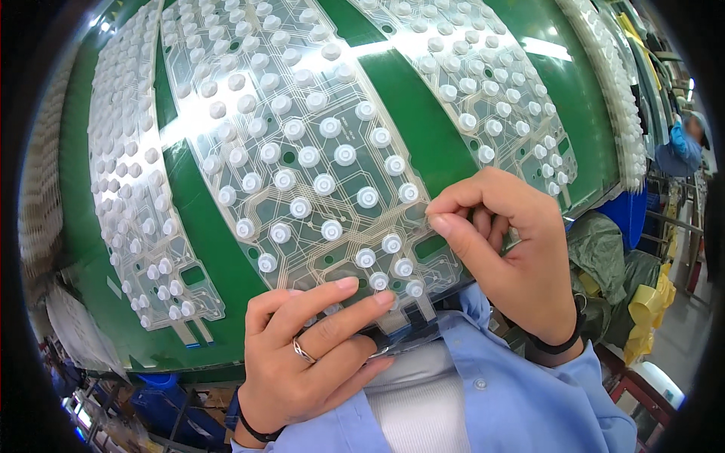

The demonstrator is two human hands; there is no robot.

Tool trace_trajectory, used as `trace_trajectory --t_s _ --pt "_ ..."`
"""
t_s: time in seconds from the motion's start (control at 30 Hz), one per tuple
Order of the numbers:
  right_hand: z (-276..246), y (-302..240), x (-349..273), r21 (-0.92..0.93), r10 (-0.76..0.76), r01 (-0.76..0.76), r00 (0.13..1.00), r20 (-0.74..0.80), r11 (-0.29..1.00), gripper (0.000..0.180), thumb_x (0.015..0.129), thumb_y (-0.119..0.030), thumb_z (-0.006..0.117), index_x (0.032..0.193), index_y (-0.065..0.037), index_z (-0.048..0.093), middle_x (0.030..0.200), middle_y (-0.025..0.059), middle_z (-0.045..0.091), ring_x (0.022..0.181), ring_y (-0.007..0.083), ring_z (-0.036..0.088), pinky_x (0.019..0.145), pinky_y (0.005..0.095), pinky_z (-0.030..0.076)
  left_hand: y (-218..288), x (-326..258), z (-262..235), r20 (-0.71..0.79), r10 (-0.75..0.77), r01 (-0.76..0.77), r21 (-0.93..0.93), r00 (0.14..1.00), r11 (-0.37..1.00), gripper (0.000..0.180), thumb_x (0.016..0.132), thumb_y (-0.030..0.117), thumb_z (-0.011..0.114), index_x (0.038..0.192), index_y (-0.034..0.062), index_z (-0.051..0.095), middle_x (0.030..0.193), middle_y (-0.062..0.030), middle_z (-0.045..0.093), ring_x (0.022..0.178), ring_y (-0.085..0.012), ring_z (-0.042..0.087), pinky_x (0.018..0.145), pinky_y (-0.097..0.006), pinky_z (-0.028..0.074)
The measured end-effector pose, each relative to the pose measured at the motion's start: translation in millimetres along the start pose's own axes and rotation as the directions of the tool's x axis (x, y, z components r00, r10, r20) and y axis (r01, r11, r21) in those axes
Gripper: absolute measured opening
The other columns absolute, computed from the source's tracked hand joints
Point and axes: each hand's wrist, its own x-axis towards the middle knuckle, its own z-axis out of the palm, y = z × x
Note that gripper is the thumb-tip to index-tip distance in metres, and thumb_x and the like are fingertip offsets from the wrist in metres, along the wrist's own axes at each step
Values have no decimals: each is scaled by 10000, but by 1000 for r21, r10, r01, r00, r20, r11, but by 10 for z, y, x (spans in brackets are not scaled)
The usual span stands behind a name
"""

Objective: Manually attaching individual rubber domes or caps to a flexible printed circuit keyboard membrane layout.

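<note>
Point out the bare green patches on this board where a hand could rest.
Bare green table shows as strips between the clear dome-studded membrane sheets: one right of the middle sheet, a narrower one between it and the left sheet at. The near edge is crowded by the left hand and right hand.

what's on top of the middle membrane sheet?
Rows of small white rubber domes sit on the middle sheet. The left hand presses its near edge; the right hand pinches its right edge. What lies beneath the fingers is hidden.
</note>
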Motion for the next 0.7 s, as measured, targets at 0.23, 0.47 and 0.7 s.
trace_trajectory --t_s 0.23,0.47,0.7 --pt "19 13 3 -22 -30 30 1000 -8 999 67 808 14 669 865 -20 677 752 -8 593 567 21 421 494 185 310 -3 6 4 -13 6 -6 -9 1000 1000 246 673 342 783 652 168 611 1133 21 695 1112 -247 567 818 -393 385" --pt "42 3 1 -88 -52 51 999 -12 995 88 803 15 672 876 -34 669 757 -16 583 587 18 425 492 181 314 -2 9 10 -5 5 -5 -1 1000 1000 242 677 340 780 664 166 613 1132 18 696 1108 -248 568 817 -394 387" --pt "73 56 -63 -111 -57 46 994 -96 993 303 808 60 635 1094 -17 570 946 38 557 684 49 476 567 189 379 0 26 -10 -11 -37 36 -45 999 998 247 679 328 789 671 143 625 1116 -15 700 1112 -279 566 843 -397 398"
